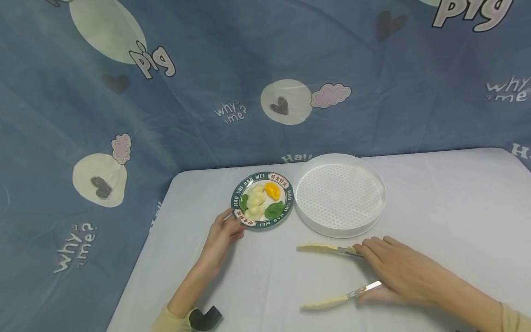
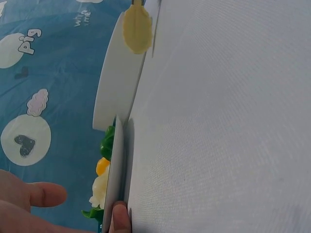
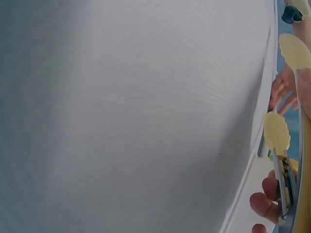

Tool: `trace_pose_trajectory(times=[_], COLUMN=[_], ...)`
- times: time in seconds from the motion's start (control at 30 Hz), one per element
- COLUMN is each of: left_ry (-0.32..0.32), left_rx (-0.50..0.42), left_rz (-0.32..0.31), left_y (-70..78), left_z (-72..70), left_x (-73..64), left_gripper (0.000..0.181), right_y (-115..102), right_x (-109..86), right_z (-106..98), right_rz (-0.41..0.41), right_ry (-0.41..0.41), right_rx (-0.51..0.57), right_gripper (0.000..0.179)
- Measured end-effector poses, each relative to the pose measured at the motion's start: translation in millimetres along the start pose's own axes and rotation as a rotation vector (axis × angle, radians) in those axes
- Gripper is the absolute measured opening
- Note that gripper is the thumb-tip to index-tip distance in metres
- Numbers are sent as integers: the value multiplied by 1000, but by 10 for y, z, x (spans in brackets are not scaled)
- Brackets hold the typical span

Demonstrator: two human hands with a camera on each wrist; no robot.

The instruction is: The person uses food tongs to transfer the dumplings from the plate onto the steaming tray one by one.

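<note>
At the lower-left rim of a green-edged plate, my left hand holds on. In the left wrist view a fingertip shows on the plate's underside, while other fingers are on its food side. White dumpling-shaped pieces, a yellow one and green leaf-like pieces lie on the plate. My right hand grips metal tongs with pale yellow scalloped tips. Their arms are spread wide, pointing left, and nothing is between the tips.
A round white tray with a perforated bottom stands right beside the plate, near the table's back edge. White cloth covers the table. Behind hangs a blue printed curtain. A black band is by my left sleeve.
</note>
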State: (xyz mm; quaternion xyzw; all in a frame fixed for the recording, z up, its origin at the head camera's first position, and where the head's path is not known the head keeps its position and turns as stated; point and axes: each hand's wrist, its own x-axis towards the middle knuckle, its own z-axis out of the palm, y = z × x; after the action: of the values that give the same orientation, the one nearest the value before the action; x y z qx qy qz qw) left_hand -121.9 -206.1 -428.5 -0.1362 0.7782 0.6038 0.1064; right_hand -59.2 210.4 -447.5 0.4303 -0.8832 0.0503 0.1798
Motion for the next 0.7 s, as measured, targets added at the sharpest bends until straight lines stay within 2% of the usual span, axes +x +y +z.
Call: trace_pose_trajectory(times=[0.2,0.7], left_ry=[-4,9], left_rx=[3,-16], left_rz=[-1,-14], left_y=[3,-8], left_z=[-3,18], left_x=[-1,-3], left_gripper=[71,71], right_y=[18,-34], right_x=[76,417], right_z=[4,-4], right_rz=[-29,-62], right_ry=[47,135], right_rx=[-20,-30], right_gripper=[94,96])
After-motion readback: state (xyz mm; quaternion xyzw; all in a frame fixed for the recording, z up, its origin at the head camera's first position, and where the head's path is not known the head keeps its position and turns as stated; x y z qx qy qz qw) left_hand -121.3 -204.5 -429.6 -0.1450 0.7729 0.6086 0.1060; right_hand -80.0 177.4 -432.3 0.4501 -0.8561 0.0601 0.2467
